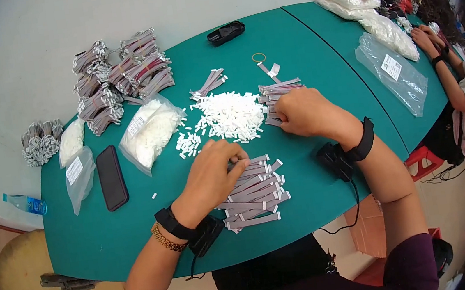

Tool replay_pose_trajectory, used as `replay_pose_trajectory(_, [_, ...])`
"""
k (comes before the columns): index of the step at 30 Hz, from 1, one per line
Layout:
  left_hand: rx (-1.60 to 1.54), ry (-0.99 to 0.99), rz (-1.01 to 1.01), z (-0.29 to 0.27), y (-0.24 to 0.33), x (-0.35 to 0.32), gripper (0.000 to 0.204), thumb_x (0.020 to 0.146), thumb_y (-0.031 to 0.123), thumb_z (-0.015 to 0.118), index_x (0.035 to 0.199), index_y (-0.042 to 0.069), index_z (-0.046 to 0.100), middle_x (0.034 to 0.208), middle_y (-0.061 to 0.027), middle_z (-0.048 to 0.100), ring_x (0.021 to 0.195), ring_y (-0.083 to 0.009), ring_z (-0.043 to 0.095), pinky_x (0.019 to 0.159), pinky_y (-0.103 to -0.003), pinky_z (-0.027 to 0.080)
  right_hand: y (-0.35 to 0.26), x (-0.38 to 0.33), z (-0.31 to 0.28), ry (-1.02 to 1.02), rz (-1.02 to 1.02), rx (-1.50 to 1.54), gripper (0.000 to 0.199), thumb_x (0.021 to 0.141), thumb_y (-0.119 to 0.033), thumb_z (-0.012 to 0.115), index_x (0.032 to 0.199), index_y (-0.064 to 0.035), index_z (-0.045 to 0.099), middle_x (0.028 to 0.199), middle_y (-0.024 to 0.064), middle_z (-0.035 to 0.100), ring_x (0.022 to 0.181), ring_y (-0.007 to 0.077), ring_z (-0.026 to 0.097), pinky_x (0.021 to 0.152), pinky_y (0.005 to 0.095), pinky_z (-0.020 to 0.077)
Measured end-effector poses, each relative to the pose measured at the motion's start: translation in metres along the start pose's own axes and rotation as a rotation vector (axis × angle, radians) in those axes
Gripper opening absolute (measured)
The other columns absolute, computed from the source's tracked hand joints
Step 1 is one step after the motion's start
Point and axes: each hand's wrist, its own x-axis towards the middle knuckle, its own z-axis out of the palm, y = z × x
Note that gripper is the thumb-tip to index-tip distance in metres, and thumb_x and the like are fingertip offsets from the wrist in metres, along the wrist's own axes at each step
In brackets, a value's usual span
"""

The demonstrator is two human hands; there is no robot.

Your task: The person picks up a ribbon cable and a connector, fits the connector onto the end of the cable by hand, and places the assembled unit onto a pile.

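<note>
My left hand (213, 174) rests over a stack of short grey ribbon cables with white end connectors (257, 197) near the front of the green table (301, 42). Its fingers are pinched together at the top of the stack, on a cable or small part that I cannot make out. My right hand (304, 113) lies on a second bunch of grey ribbon cables (278, 89) further back, fingers curled onto them. A heap of small white plastic connectors (230, 116) lies between the two hands.
A black phone (111, 177), clear bags of white parts (151, 132) and bundled ribbon cables (118, 81) fill the left side. A black case (226, 32) and rubber band (258, 57) lie at the back. Another person's hands (427, 37) work at the right, near a plastic bag (393, 71).
</note>
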Motion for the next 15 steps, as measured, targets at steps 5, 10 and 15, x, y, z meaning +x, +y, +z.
replay_pose_trajectory(5, [-0.187,-0.097,-0.164,-0.003,0.006,0.0,0.01,0.078,0.008,0.063,0.084,0.002,0.058,0.077,-0.0109,0.057,0.071,-0.0264,0.055,0.064,-0.034,0.044,-0.001,-0.001,-0.009,-0.068,-0.022,0.124,0.009,0.065,-0.011,0.06,0.063,-0.0046,0.055,0.061,0.0122,0.056,0.062,0.0312,0.057,0.054,0.039,0.0427])
replay_pose_trajectory(10, [-0.294,-0.109,-0.209,-0.009,0.009,0.002,0.008,0.081,0.007,0.061,0.083,0.001,0.057,0.074,-0.0043,0.054,0.068,-0.0124,0.049,0.062,-0.026,0.041,-0.003,-0.002,-0.018,-0.12,-0.057,0.3,0.011,0.065,-0.01,0.059,0.061,-0.0035,0.051,0.057,0.0104,0.053,0.056,0.0276,0.054,0.052,0.0368,0.0394])
replay_pose_trajectory(15, [-0.423,-0.135,-0.295,-0.023,0.007,0.003,0.008,0.082,0.007,0.06,0.083,0.001,0.056,0.072,-0.0046,0.054,0.07,-0.0126,0.05,0.061,-0.026,0.04,-0.002,-0.002,-0.024,-0.103,-0.055,0.34,0.011,0.065,-0.008,0.059,0.061,-0.0032,0.049,0.056,0.0097,0.051,0.054,0.0244,0.051,0.051,0.0351,0.0386])
